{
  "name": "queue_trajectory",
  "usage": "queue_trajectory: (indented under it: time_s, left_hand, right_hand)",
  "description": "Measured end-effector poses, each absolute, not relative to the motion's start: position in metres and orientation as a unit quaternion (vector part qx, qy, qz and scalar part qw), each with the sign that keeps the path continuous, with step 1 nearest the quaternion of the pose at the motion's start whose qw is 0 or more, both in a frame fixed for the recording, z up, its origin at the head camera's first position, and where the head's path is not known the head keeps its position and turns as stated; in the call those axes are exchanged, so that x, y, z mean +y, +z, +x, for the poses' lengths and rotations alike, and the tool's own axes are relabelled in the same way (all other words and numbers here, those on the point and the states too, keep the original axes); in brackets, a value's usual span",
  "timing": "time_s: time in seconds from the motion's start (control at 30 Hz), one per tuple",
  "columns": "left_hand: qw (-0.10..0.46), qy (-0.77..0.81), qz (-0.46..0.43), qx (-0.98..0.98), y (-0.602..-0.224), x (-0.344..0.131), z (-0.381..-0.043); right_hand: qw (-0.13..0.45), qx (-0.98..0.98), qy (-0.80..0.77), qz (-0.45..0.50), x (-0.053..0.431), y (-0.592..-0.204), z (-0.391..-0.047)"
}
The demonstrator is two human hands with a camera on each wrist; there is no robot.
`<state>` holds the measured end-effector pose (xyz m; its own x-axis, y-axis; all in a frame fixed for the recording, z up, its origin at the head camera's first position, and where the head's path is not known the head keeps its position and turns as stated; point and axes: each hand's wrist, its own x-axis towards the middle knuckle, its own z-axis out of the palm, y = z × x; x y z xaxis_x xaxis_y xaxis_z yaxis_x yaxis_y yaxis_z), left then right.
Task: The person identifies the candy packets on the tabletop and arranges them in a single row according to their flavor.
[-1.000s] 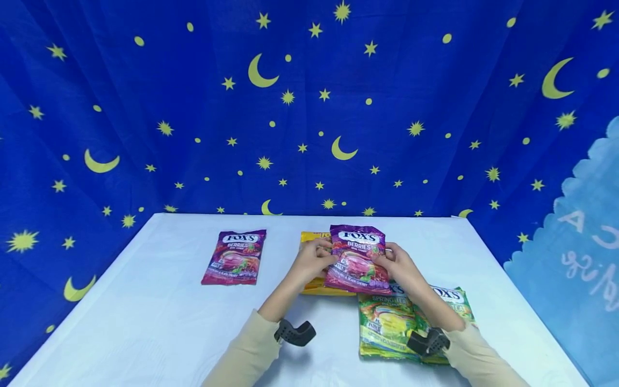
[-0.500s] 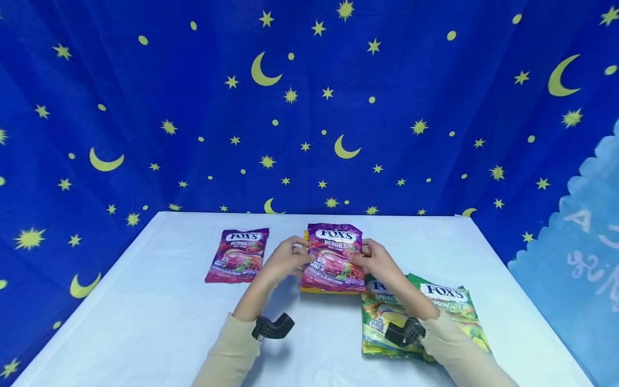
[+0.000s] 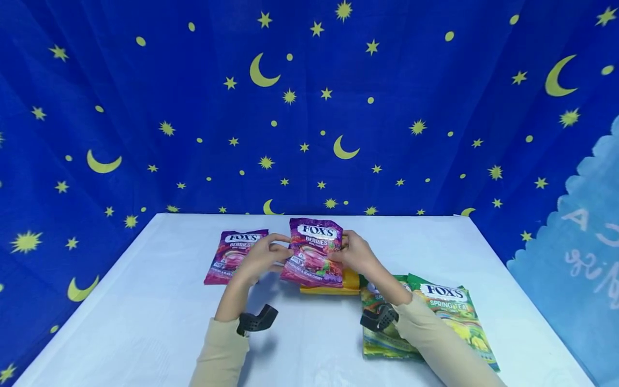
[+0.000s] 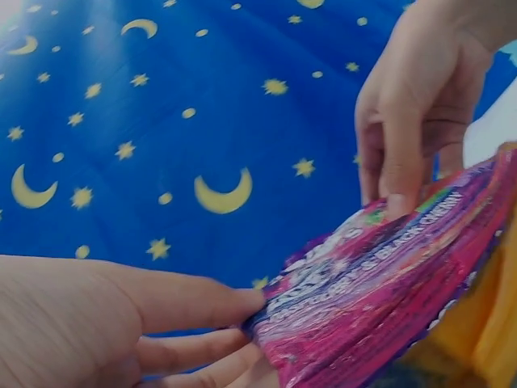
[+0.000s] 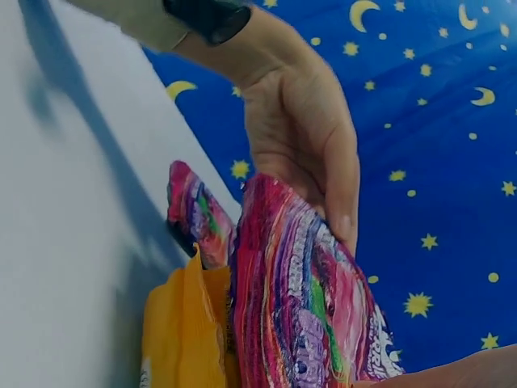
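Your left hand [image 3: 261, 259] and right hand [image 3: 359, 253] pinch the berries bag [image 3: 311, 258]; dip it, you'd maybe snag the yellow pack [image 3: 351, 281].

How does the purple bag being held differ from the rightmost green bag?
The purple bag reads Berries; the green bag reads Spring Tea. The purple bag is held by the left hand and right hand; the green bag lies on the table, partly hidden by a sleeve. Both show the Fox's name.
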<state>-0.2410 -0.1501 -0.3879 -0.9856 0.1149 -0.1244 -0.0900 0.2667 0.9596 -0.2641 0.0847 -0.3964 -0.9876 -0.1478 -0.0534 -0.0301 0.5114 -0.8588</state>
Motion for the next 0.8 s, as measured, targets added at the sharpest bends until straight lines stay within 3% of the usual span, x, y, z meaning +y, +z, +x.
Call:
queue_trajectory:
  time_s: [0.3,0.8]
  left_hand:
    - [0.088,0.615,0.006,0.784,-0.384,-0.177,-0.240]
    - [0.039,0.581,-0.057,0.811,-0.385,-0.211,-0.240]
  right_hand:
    - [0.029,0.886,-0.457,-0.076,0.058,-0.391,-0.270]
    - [-0.025,0.906,-0.397,-0.145,0.008,-0.384,-0.277]
